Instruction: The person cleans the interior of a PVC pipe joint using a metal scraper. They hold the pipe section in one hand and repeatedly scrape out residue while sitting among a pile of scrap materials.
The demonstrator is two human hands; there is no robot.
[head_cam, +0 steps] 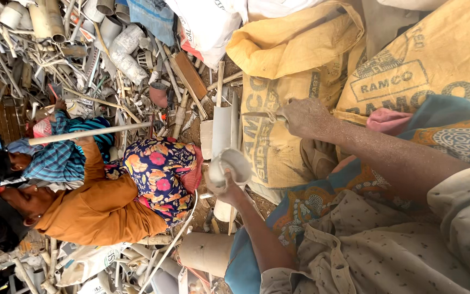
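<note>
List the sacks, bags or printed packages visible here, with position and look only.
Yellow woven sack: top right, dark printed emblem.
Second yellow sack: centre, under the person's hand, dark lettering along it.
Folded yellow sack: top centre, plain.
White plastic bag: top, red-edged.
White printed bag: bottom left, crumpled.

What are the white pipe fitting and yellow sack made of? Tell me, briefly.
The pipe fitting in the left hand: likely rigid plastic, matte off-white, grimy, thin moulded rim. The sack under the right hand: seemingly woven plastic, yellow, creased, printed.
</note>
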